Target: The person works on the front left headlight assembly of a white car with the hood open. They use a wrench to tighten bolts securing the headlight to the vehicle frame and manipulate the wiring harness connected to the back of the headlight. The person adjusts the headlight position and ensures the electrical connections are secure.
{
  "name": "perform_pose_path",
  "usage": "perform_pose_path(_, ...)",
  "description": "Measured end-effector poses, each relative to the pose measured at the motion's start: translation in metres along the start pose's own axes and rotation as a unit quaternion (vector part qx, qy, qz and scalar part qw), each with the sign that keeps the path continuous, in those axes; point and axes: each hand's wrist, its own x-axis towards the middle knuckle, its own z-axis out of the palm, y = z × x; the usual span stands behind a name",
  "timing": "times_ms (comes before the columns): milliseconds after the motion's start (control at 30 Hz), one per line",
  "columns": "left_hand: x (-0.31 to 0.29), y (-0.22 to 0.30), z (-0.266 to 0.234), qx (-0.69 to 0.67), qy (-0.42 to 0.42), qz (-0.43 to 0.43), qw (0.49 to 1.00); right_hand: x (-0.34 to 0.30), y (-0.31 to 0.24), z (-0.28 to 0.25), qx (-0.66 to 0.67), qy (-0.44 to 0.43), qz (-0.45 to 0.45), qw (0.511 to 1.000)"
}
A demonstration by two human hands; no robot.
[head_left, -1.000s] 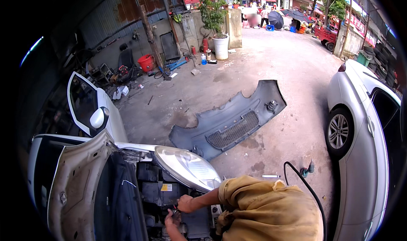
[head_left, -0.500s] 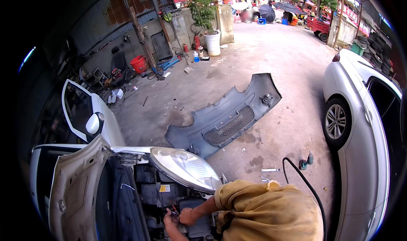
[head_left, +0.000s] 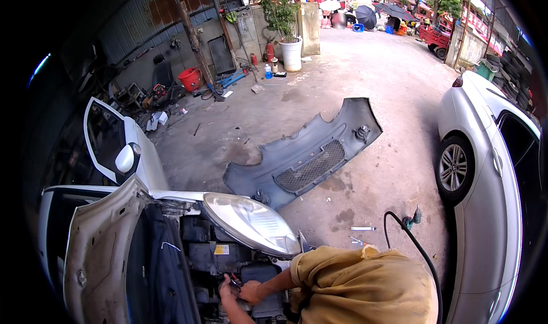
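Observation:
Both of my hands are down in the engine bay of a white car, close together and touching or nearly so. My left hand (head_left: 229,290) is closed, its fingers around a small tool with red and metallic parts (head_left: 234,280); its exact kind is too small to make out. My right hand (head_left: 250,292) is closed too, its fingertips hidden against the left hand and the tool. Beside it sits a dark ribbed engine cover or box (head_left: 267,307). Farther up lies a black box with a yellow label (head_left: 221,250). A large clear headlight (head_left: 251,224) borders the bay.
The raised hood (head_left: 103,241) stands at left, near an open white door (head_left: 142,153). A detached grey bumper (head_left: 308,158) lies on the ground ahead. At right are a silver car (head_left: 485,221), a black hose (head_left: 419,252) and a green power drill (head_left: 412,218).
The view has shifted slightly. Both hands stay at the same place in the engine bay, closed around the same small tool, with only a slight shift of the fingers.

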Motion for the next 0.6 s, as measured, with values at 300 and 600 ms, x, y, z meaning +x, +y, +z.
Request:
perform_pose_path(300,-0.009,-0.013,-0.011,-0.033,0.015,0.003,0.999,0.018,0.071,-0.046,-0.149,-0.03,-0.042,0.988)
perform_pose_path(600,0.009,-0.017,-0.038,-0.039,-0.014,0.008,0.999,0.015,0.0,-0.01,0.052,-0.07,-0.007,0.996)
